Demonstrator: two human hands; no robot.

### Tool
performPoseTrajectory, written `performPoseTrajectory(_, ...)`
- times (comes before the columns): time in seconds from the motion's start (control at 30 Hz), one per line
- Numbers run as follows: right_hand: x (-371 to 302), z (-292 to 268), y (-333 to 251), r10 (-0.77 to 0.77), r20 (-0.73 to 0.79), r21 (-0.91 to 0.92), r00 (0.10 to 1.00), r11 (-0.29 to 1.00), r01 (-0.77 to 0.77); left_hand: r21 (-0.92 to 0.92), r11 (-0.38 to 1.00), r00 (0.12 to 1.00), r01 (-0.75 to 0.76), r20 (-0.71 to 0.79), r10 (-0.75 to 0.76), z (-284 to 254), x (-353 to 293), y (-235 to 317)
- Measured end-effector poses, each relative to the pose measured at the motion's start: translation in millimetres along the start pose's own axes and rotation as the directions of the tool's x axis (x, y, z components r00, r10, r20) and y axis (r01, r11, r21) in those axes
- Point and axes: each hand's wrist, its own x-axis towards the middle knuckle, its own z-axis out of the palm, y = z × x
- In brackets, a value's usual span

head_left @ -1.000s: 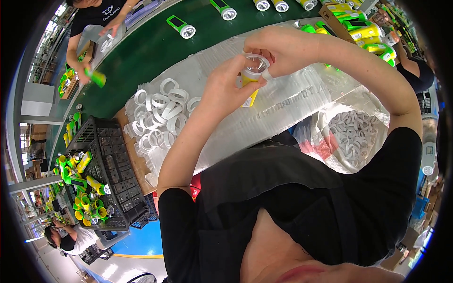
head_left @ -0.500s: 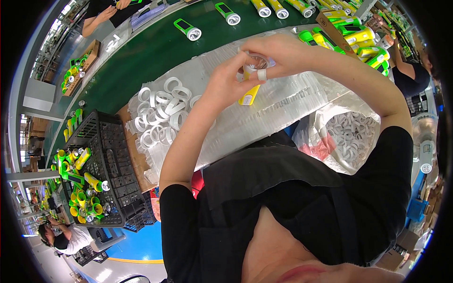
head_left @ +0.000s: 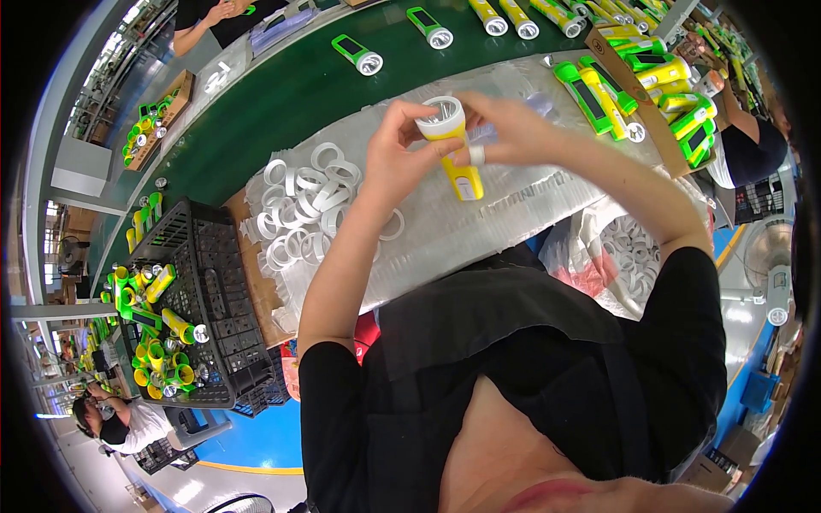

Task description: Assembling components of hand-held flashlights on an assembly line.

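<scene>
Black apron: nearest to me, across my front, up to the table edge.
Ring bag: pale sack (head_left: 581, 258) to my right, loaded with white rings; my right sleeve covers part of it.
Left hand: my left hand (head_left: 409, 141), thumb and fingers clamped on the flashlight just below its white rim.
Flashlight: yellow, white-rimmed (head_left: 463, 181), held up in front of me over the table sheet, tilted, lens end up.
Right hand: my right hand (head_left: 503, 128), blurred, close against the flashlight's right side; can't tell if fingers are together or apart. White band (head_left: 476, 155) round one digit.
Table sheet: crinkled, pale (head_left: 513, 192); my right forearm cuts across it.
White rings: loose pile (head_left: 312, 201) left of my left forearm, which hides some of its right side.
Crate: black plastic (head_left: 244, 299), left of the table, yellow and green flashlight parts in it.
Finished-looking lights: three (head_left: 586, 98) lying beyond my right forearm, against a cardboard wall (head_left: 629, 77); more heaped behind that wall.
Green belt: far side of the sheet (head_left: 282, 120), spaced-out green flashlights (head_left: 357, 55), then yellow ones (head_left: 517, 19).
Co-worker: hands (head_left: 221, 12) across the belt, upper left.
</scene>
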Motion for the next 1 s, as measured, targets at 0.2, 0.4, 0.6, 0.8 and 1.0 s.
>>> performPoseTrajectory(0.2,-34,74,-41,0.546,0.02,0.62,0.837,0.65,-0.439,-0.414,0.901,0.984,0.128,-0.061,-0.168,-3,-13,15)
performPoseTrajectory(0.4,-39,91,-23,0.339,-0.318,0.437,0.886,0.881,-0.18,-0.57,0.817,0.991,0.093,-0.025,-0.13,13,-11,35)
performPoseTrajectory(0.6,-45,91,-19,0.308,-0.335,0.458,0.89,0.879,-0.132,-0.513,0.841,0.983,0.173,0.036,-0.181,19,-12,33)
performPoseTrajectory(0.8,-58,80,-12,0.186,0.275,0.958,0.943,0.031,-0.286,-0.485,0.839,0.968,0.246,0.084,-0.236,17,-11,31)
performPoseTrajectory(1.0,-62,72,-2,0.045,0.336,0.924,0.941,-0.211,-0.32,-0.483,0.81,0.942,0.332,0.117,-0.315,14,1,28)
